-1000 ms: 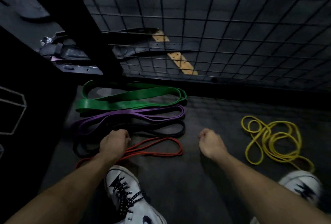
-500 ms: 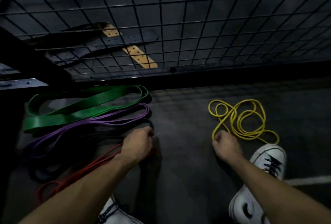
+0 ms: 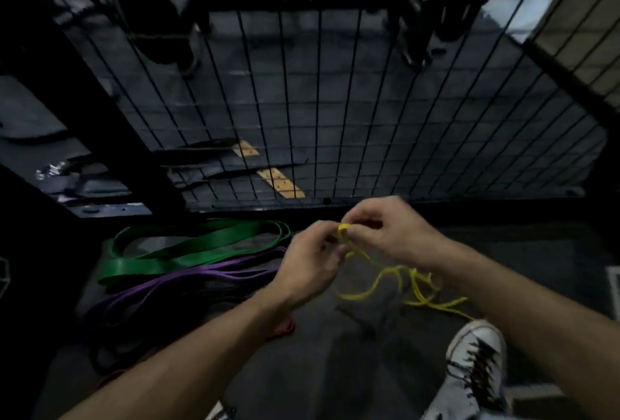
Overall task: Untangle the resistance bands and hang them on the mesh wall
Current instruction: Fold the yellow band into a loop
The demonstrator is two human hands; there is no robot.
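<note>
Both hands raised before the mesh wall (image 3: pixel 369 117): right hand (image 3: pixel 392 231) and left hand (image 3: pixel 310 263) pinching the yellow band (image 3: pixel 385 280), its tangled loops trailing to the floor. Green band (image 3: pixel 188 250), purple band (image 3: pixel 188 280) lying flat at left. White sneaker (image 3: pixel 473 366) lower right.

Mesh wall (image 3: pixel 369 117) blocks ahead; green band (image 3: pixel 188 252), purple band (image 3: pixel 208 277) crowd left floor.

Dim room; dark rubber floor (image 3: pixel 335 369); yellow floor stripe (image 3: pixel 280 181) beyond; pale wall (image 3: pixel 590 34) at right
</note>
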